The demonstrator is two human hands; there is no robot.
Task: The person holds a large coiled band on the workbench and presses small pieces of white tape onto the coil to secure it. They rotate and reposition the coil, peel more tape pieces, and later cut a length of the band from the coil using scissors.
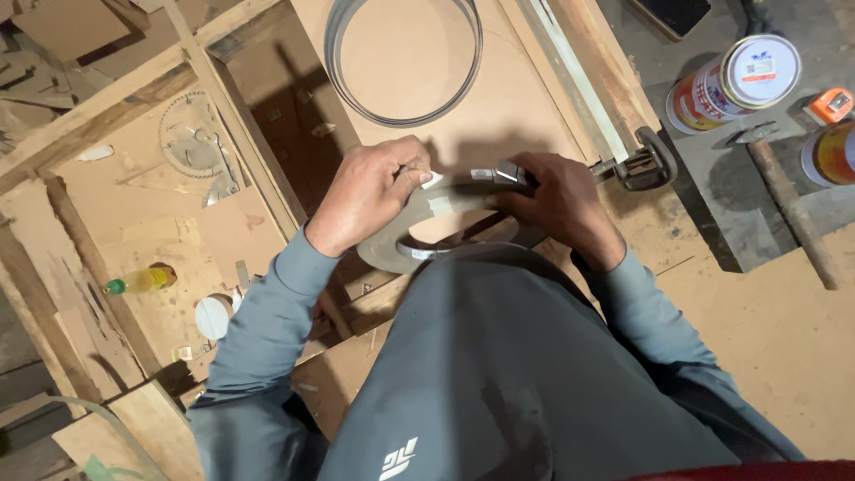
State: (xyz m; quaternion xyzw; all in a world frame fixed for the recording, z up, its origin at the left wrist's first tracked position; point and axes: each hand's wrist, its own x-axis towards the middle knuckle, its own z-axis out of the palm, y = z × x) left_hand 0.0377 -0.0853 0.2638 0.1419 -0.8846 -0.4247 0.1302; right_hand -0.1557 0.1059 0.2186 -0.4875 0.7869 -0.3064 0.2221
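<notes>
Fibreboard worktop (766, 338), cluttered workshop. Left hand (370, 191) and right hand (557, 200), grips pinching, hold a metal band loop (392, 254) over the lap; tape (438, 203) partly on, joint unfinished. Clamp (646, 160) nearby.

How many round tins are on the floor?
2: a whole tin at the top right, and another tin cut off at the right edge. More may lie outside the view.
</notes>
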